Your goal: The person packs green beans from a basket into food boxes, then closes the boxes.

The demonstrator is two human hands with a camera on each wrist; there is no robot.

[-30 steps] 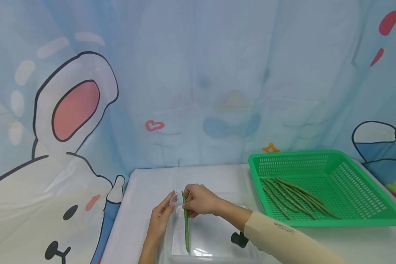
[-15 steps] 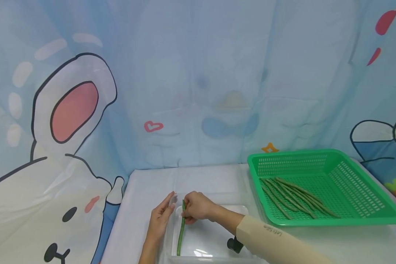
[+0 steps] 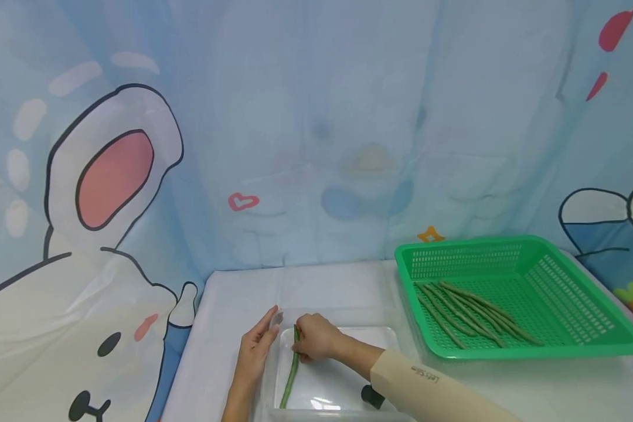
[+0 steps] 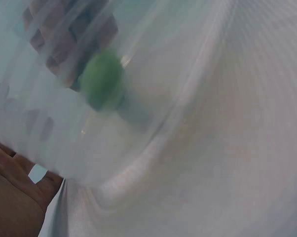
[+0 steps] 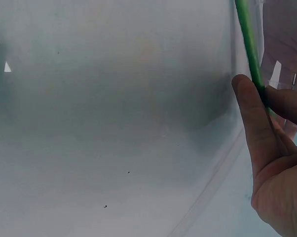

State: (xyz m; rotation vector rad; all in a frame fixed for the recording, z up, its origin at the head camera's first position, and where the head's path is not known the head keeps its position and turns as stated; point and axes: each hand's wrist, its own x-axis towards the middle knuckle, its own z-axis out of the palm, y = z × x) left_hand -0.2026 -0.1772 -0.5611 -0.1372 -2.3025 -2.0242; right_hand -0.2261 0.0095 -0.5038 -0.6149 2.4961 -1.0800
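Since the earlier frames, the right hand point(image 3: 315, 338) is seen lower and nearer the container's far left corner, and the green bean point(image 3: 290, 370) it carries is now laid down inside the clear plastic container point(image 3: 343, 375). Previously the bean was held nearly straight up and down in the head view; it is now tilted, its far end under the right hand's fingers and its near end swung toward the lower left.

The bean's long axis is oriented front to back along the container's left wall, slanting slightly leftward toward the person. Its far end is pinched between thumb and fingers of the right hand, as confirmed in the right wrist view, where the bean point(image 5: 249, 47) is seen running away from the fingertips point(image 5: 249, 116).

The left hand point(image 3: 257, 350) is held outside the container, just beside its left wall, fingers straight and gripping nothing. Whether the wall is touched cannot be told.

Further beans point(image 3: 466, 319) are noted lying roughly parallel in the green basket point(image 3: 585, 346), well apart to the right on the white table point(image 3: 232, 305).
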